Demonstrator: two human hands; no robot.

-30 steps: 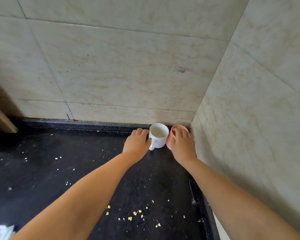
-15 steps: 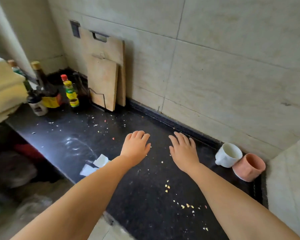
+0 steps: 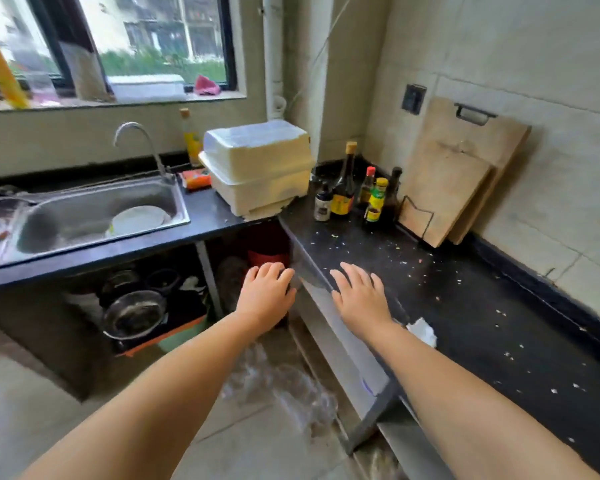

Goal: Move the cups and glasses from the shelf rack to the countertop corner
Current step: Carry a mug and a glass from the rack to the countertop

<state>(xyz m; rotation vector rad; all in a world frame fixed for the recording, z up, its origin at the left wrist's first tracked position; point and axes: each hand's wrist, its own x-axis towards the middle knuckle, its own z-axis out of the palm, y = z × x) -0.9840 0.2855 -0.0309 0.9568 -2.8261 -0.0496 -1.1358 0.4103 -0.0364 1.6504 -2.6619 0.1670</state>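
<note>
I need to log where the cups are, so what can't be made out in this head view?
- Cups and glasses: none in view; the countertop corner lies beyond the right edge.
- Cream lidded box: its contents are hidden by the closed lid.
- Under-counter shelf: dark and blurred; only pots can be told.
- Bottle labels: too small to read.
- Left hand and right hand: both empty.

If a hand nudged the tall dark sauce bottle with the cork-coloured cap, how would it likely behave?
The tall dark sauce bottle is narrow and high, so a push near the neck would probably tip it. It looks like glass and fairly full, so likely heavy for its size and breakable. The smaller bottles stand close beside it, so it might knock them.
</note>
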